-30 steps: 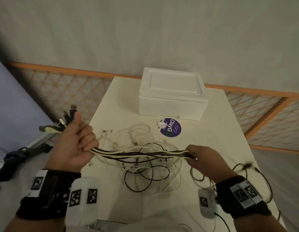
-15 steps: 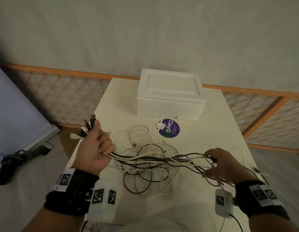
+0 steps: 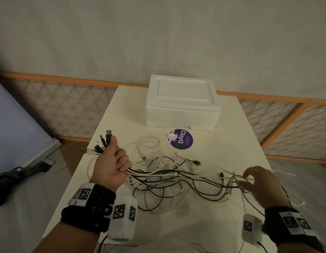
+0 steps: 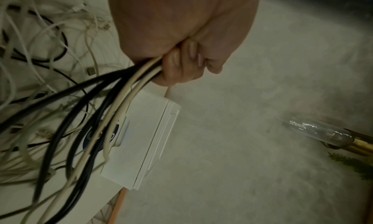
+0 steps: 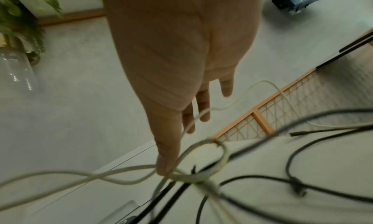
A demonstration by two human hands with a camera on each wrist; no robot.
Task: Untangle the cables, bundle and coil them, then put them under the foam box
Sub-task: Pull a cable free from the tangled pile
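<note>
Head view is showing the left hand (image 3: pixel 114 166) raised above the near left part of the white table (image 3: pixel 237 148), fist closed tight round a bunch of black and white cables (image 3: pixel 169 175), with their plugs (image 3: pixel 103 144) fanning out past the thumb. From that fist the strands are running rightward, sagging over the loose tangle lying on the tabletop, toward the right hand (image 3: pixel 259 187) at the near right. Right wrist view is giving us that hand with fingers (image 5: pixel 203 106) straight and spread, a pale loop of cable crossing them and the thumb tip touching a strand; nothing is being gripped there. Left wrist view is confirming the clench: curled fingers (image 4: pixel 181 63) wrapping several dark and cream leads. Sitting at the far side of the table, lid on, is the white foam box (image 3: pixel 182 105), well apart from the cables, and a round purple sticker (image 3: pixel 182 141) is lying just in front of it.
</note>
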